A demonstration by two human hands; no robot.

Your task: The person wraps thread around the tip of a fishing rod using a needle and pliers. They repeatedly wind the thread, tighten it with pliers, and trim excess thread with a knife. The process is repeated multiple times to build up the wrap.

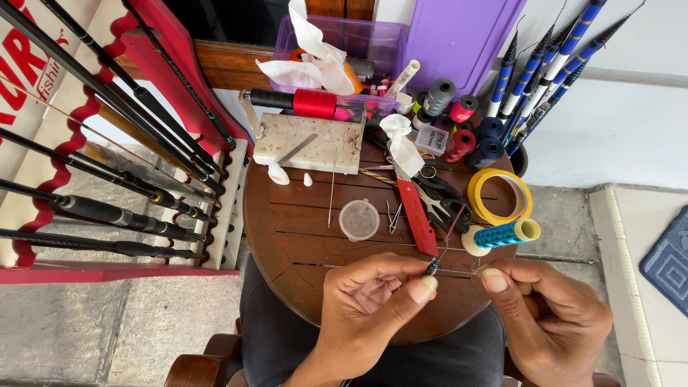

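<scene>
- The left hand is pinched shut, thumb and forefinger gripping a small dark rod guide just over the near edge of the round wooden table.
- The right hand sits just beside it, thumb and fingers closed as if on something fine; what it holds is too thin to make out, so I cannot tell.
- A thin reddish thread rises from the guide toward the middle of the table.
- Just beyond the right hand lies a spool of teal thread on its side, with a roll of yellow tape flat behind it.
- A red-handled cutter lies lengthwise in front of the left hand, black scissors close to its right.
- A small clear round lid sits near the table's centre, needles beside it.
- Further back: a pale work block, a red thread spool, and a cluster of dark thread cones.
- A purple plastic tub holds crumpled white paper.
- Dark fishing rods fill a red rack on the left; blue rods stand at the right.
</scene>
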